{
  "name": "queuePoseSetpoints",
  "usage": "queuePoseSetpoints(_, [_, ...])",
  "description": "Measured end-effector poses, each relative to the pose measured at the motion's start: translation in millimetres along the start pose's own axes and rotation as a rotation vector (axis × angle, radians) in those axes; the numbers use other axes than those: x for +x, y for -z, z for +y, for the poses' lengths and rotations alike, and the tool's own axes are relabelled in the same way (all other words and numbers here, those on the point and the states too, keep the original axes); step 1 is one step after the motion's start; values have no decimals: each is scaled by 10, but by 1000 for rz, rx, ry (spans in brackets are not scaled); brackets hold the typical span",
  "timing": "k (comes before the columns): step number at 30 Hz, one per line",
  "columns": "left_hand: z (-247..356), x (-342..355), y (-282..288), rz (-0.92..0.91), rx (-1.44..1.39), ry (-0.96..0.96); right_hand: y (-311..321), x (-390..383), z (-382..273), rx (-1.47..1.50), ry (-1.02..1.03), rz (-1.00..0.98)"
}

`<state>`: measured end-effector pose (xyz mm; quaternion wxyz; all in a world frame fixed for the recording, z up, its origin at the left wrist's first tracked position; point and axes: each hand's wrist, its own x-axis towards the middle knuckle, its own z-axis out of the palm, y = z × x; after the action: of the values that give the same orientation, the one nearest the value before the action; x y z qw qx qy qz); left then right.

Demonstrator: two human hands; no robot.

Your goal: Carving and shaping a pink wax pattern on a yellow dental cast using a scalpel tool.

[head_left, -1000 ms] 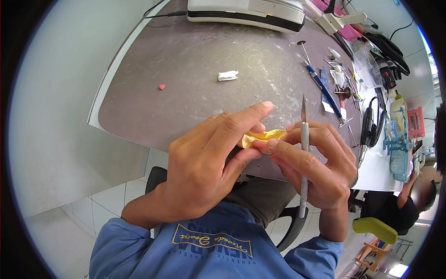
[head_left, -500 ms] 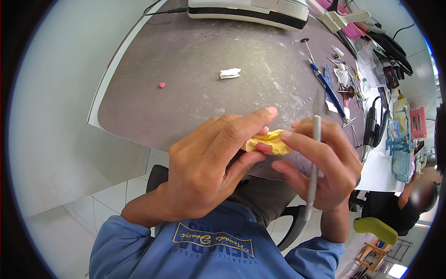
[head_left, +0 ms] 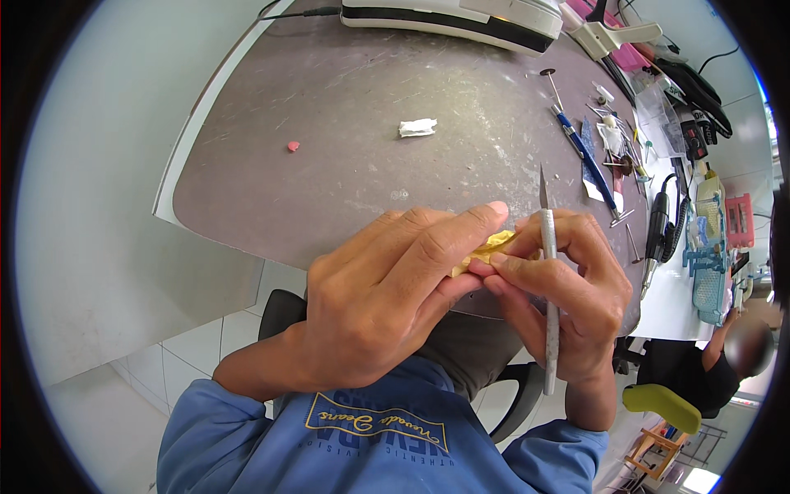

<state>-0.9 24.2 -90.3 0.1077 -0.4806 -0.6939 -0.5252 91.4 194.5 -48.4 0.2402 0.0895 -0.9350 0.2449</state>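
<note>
Just over the near edge of the table, my left hand (head_left: 383, 288) grips a yellow plaster dental cast (head_left: 499, 241), its fingers covering most of it. My right hand (head_left: 580, 292) has a slim metal craft knife (head_left: 551, 329) tucked between its fingers. The knife's pointed blade aims away from me, toward the far side of the table, and is clear of the cast. Thumb and fingertips of the right hand press at the cast's right part, close to the left fingertips. A small pinkish bit shows between the fingertips; whether it is wax or skin I cannot tell.
On the brown table (head_left: 329, 90) lie a pink lump (head_left: 293, 146) and a white crumpled piece (head_left: 417, 128). A white machine (head_left: 448, 25) stands at the back. Rightward are a blue pen-like tool (head_left: 586, 156), a black handpiece (head_left: 656, 235), a blue basket (head_left: 709, 284) and a seated person (head_left: 708, 370).
My right fingers have closed in on the cast, and its thumb now meets it. The knife has turned so its blade shows. My left hand has shifted slightly right, covering more of the cast.
</note>
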Motion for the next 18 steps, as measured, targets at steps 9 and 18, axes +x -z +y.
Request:
queuePoseSetpoints(9, [-12, -8, -38, 30, -9, 0, 0, -39, -39, -76, -24, 83])
queuePoseSetpoints(18, [-13, 4, -35, 16, -13, -37, -11, -76, 48, -82, 71, 124])
